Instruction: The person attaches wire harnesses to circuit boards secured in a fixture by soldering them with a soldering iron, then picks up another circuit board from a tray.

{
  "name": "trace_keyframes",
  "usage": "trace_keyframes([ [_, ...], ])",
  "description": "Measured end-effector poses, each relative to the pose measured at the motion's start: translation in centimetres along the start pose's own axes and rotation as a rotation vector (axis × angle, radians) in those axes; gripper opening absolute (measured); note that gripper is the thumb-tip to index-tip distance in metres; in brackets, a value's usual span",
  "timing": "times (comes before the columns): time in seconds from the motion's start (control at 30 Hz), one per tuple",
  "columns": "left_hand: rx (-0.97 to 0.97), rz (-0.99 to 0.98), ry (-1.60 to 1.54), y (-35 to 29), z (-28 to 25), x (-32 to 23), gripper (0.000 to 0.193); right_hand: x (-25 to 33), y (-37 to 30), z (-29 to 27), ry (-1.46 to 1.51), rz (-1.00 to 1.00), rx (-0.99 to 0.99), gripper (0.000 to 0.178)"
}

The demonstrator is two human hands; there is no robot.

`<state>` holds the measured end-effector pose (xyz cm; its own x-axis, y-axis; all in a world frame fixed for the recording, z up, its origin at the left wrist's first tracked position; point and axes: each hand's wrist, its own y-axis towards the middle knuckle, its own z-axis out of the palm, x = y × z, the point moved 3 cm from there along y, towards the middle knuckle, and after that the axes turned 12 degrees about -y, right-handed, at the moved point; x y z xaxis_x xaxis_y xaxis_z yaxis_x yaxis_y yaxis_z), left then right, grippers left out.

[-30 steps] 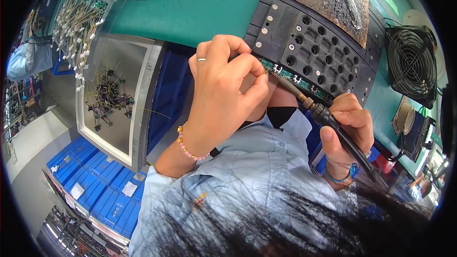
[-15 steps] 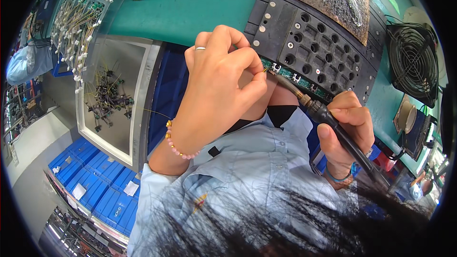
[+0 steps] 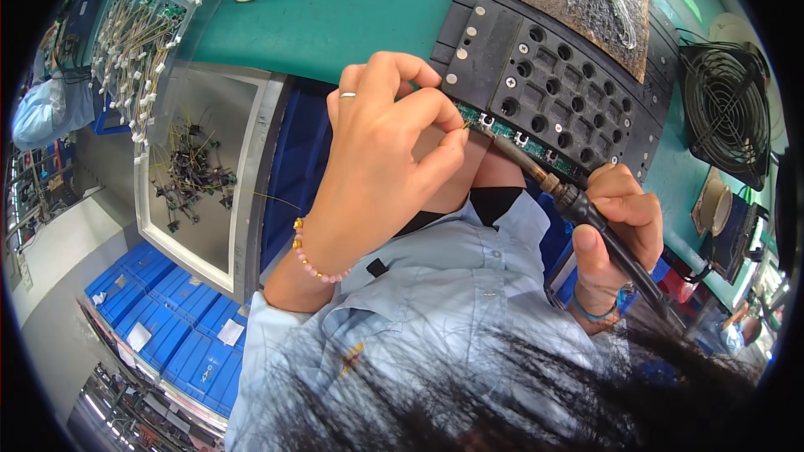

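In the head view, a green circuit-board strip lies along the near edge of a black, hole-studded fixture block. By the block's near-left corner, the left hand pinches a thin yellow wire between thumb and forefinger. Off its near-right corner, the right hand's fingers wrap a black-handled, metal-barrelled soldering iron.

Black fan at right on the green counter, pale roll near it, blue bins at near left

Electronics workshop: soldering iron, circuit board, wired connectors, fan, blue bins.
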<state>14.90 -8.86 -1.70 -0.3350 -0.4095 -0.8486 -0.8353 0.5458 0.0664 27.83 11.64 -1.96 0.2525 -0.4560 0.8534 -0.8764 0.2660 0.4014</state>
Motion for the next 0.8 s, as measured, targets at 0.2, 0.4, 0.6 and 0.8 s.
trace_keyframes([
  [0.2, -0.079, -0.007, -0.126, -0.7, 0.5, 0.4, 0.007, 0.1, -0.3, -0.2, -0.001, -0.001, -0.008, 0.028],
  [0.4, -0.107, 0.056, -0.062, -0.8, 0.9, 0.4, 0.008, 0.1, -0.4, -0.1, -0.025, -0.021, 0.002, 0.028],
  [0.6, -0.059, 0.129, 0.019, -0.5, 1.2, -0.1, 0.009, 0.2, -0.3, -0.3, -0.017, -0.044, -0.041, 0.028],
  [0.8, -0.071, 0.042, 0.023, -0.3, 0.9, -0.3, 0.009, 0.2, -0.3, 0.2, -0.089, -0.075, 0.066, 0.028],
])
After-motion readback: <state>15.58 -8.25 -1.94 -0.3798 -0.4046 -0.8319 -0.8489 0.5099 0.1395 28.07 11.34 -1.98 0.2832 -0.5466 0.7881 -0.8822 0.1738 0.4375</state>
